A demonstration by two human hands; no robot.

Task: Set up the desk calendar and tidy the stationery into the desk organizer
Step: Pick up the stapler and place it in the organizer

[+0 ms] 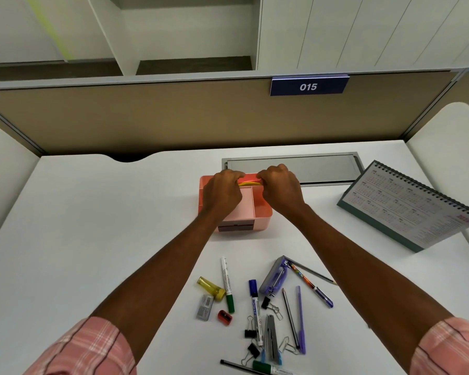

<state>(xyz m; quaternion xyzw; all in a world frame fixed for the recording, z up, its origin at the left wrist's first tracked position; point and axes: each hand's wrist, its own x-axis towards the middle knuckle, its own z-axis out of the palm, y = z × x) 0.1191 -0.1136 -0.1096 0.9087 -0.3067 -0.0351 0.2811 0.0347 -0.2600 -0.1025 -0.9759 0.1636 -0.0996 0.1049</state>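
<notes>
A pink desk organizer [263, 212] stands mid-desk. My left hand [222, 191] and my right hand [280, 188] are both over its back compartment, fingers curled around a flat stack of yellow and red sheets [250, 183], likely sticky notes, held between them at the organizer's rear edge. The desk calendar [409, 209] stands upright as a tent at the right. Loose stationery lies near the front: green marker [227, 284], blue marker [255, 309], purple stapler [274, 276], purple pen [300, 319], patterned pen [310, 284], red sharpener [224, 317], eraser [205, 307], yellow highlighter [211, 288], several binder clips [251, 332].
A grey cable tray lid [322, 169] is set into the desk behind the organizer. A tan partition [147, 120] with a "015" sign [308, 86] walls the back. White chair backs flank both sides. Another green marker [266, 368] lies at the front edge.
</notes>
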